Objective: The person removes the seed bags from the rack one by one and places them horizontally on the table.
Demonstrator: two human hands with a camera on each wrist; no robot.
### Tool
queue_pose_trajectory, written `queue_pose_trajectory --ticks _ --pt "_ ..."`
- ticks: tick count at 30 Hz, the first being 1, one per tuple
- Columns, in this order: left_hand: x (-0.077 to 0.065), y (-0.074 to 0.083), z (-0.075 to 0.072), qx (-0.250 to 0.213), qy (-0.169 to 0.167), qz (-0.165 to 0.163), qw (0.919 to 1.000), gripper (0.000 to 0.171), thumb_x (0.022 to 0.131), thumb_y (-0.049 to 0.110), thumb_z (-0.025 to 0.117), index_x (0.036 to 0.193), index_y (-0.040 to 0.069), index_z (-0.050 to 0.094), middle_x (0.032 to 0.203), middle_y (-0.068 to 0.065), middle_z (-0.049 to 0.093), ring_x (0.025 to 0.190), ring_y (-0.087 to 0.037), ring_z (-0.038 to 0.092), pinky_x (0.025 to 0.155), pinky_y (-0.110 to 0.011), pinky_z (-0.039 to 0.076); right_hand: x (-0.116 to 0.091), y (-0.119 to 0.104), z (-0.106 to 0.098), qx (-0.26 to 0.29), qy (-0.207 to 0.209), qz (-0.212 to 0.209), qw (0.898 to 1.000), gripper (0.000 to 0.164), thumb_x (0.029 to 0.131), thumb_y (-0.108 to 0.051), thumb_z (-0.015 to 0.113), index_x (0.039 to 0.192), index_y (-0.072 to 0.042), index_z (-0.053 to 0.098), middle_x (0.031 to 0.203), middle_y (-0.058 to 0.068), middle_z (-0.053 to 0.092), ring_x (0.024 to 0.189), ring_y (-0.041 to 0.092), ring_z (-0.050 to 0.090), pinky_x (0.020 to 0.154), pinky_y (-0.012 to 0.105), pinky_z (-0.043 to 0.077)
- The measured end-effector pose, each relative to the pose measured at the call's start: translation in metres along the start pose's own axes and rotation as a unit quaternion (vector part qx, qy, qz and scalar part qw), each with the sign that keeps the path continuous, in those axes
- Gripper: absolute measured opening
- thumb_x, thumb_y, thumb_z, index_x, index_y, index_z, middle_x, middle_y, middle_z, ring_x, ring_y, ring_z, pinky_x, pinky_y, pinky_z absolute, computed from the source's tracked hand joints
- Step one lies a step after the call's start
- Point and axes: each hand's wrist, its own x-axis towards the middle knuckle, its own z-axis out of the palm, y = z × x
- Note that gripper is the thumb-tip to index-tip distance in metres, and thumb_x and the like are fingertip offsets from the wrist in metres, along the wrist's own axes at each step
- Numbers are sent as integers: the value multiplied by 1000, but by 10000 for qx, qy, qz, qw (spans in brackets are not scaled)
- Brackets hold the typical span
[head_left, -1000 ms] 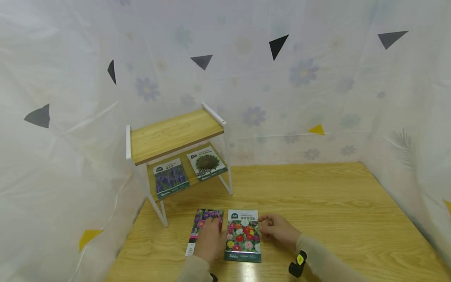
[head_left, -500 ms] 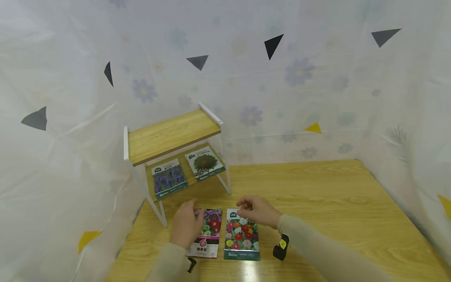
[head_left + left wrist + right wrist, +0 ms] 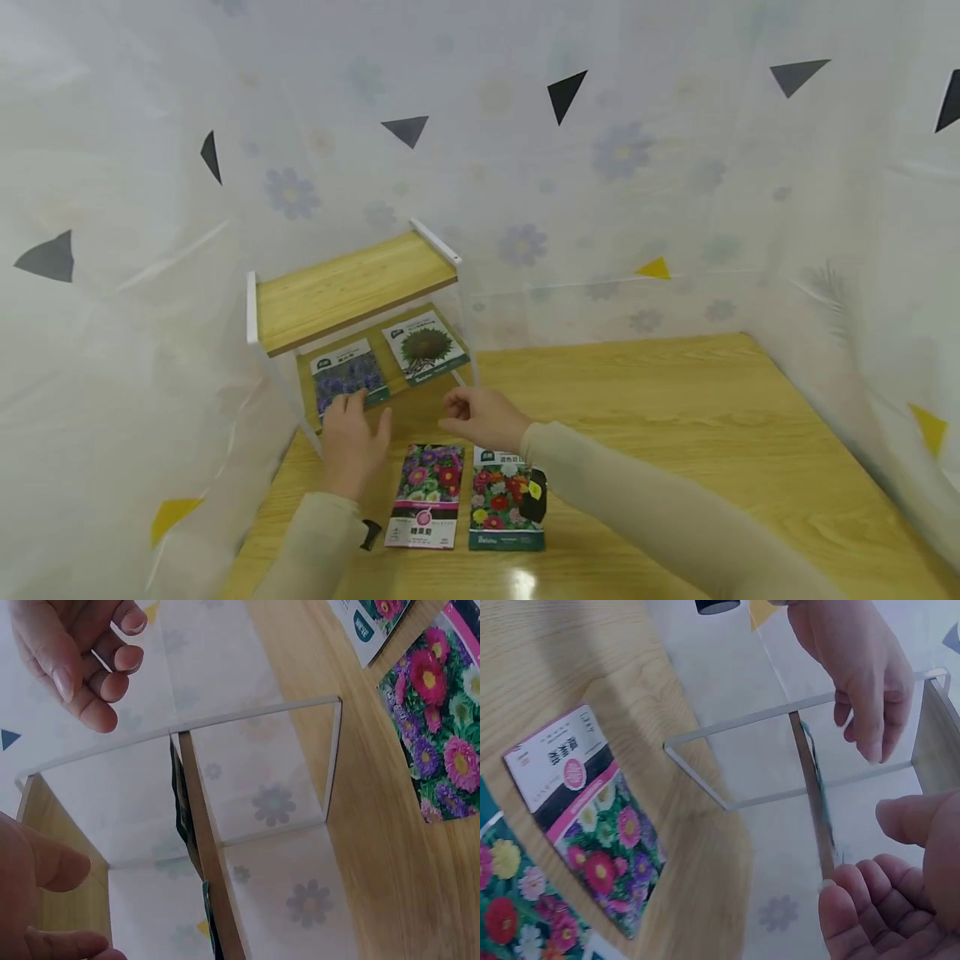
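My left hand, fingers apart, is in front of the lower shelf, its fingertips overlapping the lavender seed packet in the head view. Beside that packet lies one picturing a brown-centred green flower head. My right hand hovers right of the left one with loosely bent fingers and nothing in them. Two flower seed packets lie on the table below: a pink-banded one and a green-based one, partly covered by the right wrist. In the right wrist view, the right hand has its thumb and fingers apart.
The two-tier rack has wooden boards and white metal legs, and stands at the table's back left. Its upper board overhangs the lower shelf. White patterned sheeting encloses the wooden table at the back and sides.
Both hands have left the two table packets, rising forward and left toward the rack. The packets stay side by side on the table. The view has shifted slightly right.
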Motion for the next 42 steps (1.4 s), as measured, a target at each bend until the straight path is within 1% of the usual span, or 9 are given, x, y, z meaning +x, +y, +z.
queue_pose_trajectory --ticks 4,8,12,17,23,28,32,37,42 --pt "12 -8 -6 -83 130 -186 9997 52 93 24 63 129 -11 49 122 -28 47 113 -44 45 94 -55 41 20 -13 5 -267 199 -24 9994 34 93 -31 65 119 -9 62 100 -5 62 88 5 57 78 23 49" --pt "21 -15 -9 -70 -37 -390 9992 53 95 22 58 131 -14 45 128 -31 42 117 -46 41 97 -57 38 36 -25 10 -419 363 -36 9985 35 92 -30 66 119 -8 63 98 -5 64 86 5 59 76 22 50" --pt "26 -19 -9 88 -173 -463 9987 52 97 21 55 130 -17 43 129 -36 41 117 -50 39 97 -59 36 49 -34 14 -539 485 -107 9973 36 92 -29 66 120 -7 64 100 -3 65 87 6 60 77 22 51" --pt "31 -22 -7 166 -241 -469 9985 54 98 21 53 131 -19 40 130 -39 39 120 -52 36 99 -60 34 60 -43 17 -737 557 33 9957 40 93 -30 65 125 -7 61 107 0 65 93 8 60 80 24 51" --pt "36 -22 -4 7 -272 -615 9977 54 99 20 51 133 -19 37 133 -39 35 124 -51 33 100 -61 34 69 -49 20 -1218 539 147 9910 41 94 -30 64 128 -7 60 110 1 64 97 12 60 81 26 51" --pt "41 -20 -3 178 -299 -412 9985 55 98 17 52 131 -23 37 131 -41 37 124 -53 33 105 -60 28 76 -50 25 -1588 512 236 9857 43 94 -33 63 128 -8 59 115 2 63 102 14 60 83 27 51" --pt "47 -22 -2 342 -414 -308 9981 53 98 15 50 130 -25 36 131 -43 36 123 -55 33 105 -61 28 83 -51 31 -1725 493 248 9835 45 94 -35 63 130 -9 59 120 3 61 107 16 58 87 29 50" --pt "53 -27 -2 591 -673 -202 9958 51 100 14 45 125 -30 37 128 -46 38 123 -57 32 106 -62 24 90 -52 37 -1742 524 251 9830 44 94 -34 62 129 -9 60 127 5 59 116 20 55 95 32 47" --pt "57 -32 0 781 -985 -173 9919 50 102 15 41 119 -31 42 126 -47 40 124 -57 32 108 -63 17 94 -53 44 -1901 509 374 9797 44 94 -36 62 129 -10 60 126 5 60 113 19 57 91 32 49"
